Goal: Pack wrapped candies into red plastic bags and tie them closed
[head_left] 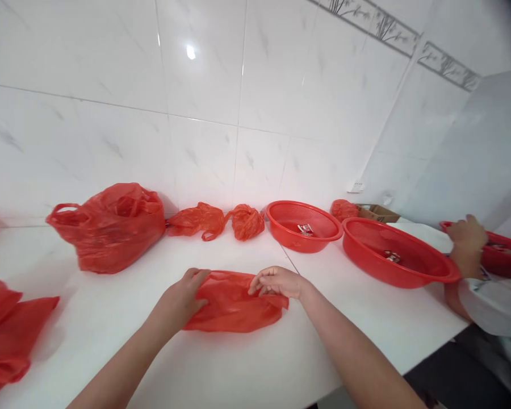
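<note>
A red plastic bag (pixel 241 312) lies spread on the white table in front of me. My left hand (pixel 183 301) rests at its left end, with thumb and fingers apart and touching the film. At the bag's upper right, my right hand (pixel 277 282) has its fingers curled onto the plastic, apparently pinching it; the fingertips are partly hidden. Whether anything is inside the bag I cannot tell.
Along the wall stand a full red bag (pixel 119 233), two crumpled red bags (pixel 247 222) and a red basket (pixel 302 244) with small packets. A larger red basket (pixel 392 272) is at right, near a co-worker's hand (pixel 467 233). More red plastic (pixel 12 329) lies left.
</note>
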Tool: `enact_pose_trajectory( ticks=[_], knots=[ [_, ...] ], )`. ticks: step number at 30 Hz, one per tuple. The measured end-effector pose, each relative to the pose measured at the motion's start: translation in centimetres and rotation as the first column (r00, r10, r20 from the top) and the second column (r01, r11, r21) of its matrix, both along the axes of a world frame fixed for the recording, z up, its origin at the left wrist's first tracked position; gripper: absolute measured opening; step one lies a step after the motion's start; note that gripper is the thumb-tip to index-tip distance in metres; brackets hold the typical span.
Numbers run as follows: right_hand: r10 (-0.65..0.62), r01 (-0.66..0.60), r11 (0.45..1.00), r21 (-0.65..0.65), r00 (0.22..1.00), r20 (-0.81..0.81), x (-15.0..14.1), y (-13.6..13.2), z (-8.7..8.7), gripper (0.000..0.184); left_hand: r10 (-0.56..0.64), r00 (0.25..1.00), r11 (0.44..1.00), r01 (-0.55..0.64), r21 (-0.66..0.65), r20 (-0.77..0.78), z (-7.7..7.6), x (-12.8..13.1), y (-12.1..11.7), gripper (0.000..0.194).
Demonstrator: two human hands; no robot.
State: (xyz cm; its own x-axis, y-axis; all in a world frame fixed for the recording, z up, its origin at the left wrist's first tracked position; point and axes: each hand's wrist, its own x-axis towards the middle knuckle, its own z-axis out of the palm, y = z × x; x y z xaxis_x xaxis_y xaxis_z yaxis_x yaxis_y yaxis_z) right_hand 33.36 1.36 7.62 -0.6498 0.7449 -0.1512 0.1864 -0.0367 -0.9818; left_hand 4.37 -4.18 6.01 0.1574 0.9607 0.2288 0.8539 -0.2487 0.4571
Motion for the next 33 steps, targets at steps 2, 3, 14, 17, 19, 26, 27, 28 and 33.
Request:
enact_pose_trajectory(
  ticks=[2,3,14,17,19,26,27,28,33],
  knots=[
    [-0.255,0.242,0.938,0.248,0.967,0.023,0.5,1.3,0.1,0.041,0.035,0.996,0.999,-0.037,-0.026,-0.082,-1.4,0.2,0.2,0.052],
    [-0.423,0.374,0.833,0.408,0.906,0.034,1.1,2.1,0.5,0.04,0.059,0.993,0.998,-0.062,-0.025,-0.105,-1.8,0.2,0.3,0.05],
    [-0.825,0.217,0.381,0.899,0.519,0.224,6.9,5.5,0.4,0.031,0.275,0.952,0.888,-0.198,0.416,-0.134,-1.0,-0.5,-0.3,0.037],
    [-0.818,0.117,0.367,0.923,0.513,0.261,7.0,3.4,-1.7,0.03,0.391,0.92,0.785,-0.314,0.535,-0.035,-0.5,-0.8,-0.6,0.034],
    [-0.824,0.028,0.322,0.946,0.5,0.265,7.2,1.7,-2.8,0.031,0.425,0.899,0.742,-0.413,0.529,0.106,-0.3,-1.3,-0.4,0.041],
    [-0.852,-0.118,0.248,0.962,0.447,0.274,8.1,-5.5,-3.6,0.033,0.452,0.508,0.889,-0.318,-0.328,0.733,-0.3,-4.1,0.7,0.08],
    [-0.853,-0.126,0.26,0.957,0.434,0.289,8.2,-6.7,-3.4,0.033,0.444,0.414,0.896,-0.225,-0.384,0.794,-0.3,-4.3,0.8,0.076],
    [-0.853,-0.132,0.275,0.952,0.423,0.305,8.2,-7.8,-3.2,0.034,0.43,0.336,0.903,-0.149,-0.403,0.838,-0.4,-4.4,0.8,0.071],
    [-0.845,-0.14,0.36,0.923,0.37,0.386,8.2,-12.3,-1.6,0.034,0.387,0.142,0.92,0.004,-0.391,0.911,-0.8,-4.1,0.9,0.049]
  ],
)
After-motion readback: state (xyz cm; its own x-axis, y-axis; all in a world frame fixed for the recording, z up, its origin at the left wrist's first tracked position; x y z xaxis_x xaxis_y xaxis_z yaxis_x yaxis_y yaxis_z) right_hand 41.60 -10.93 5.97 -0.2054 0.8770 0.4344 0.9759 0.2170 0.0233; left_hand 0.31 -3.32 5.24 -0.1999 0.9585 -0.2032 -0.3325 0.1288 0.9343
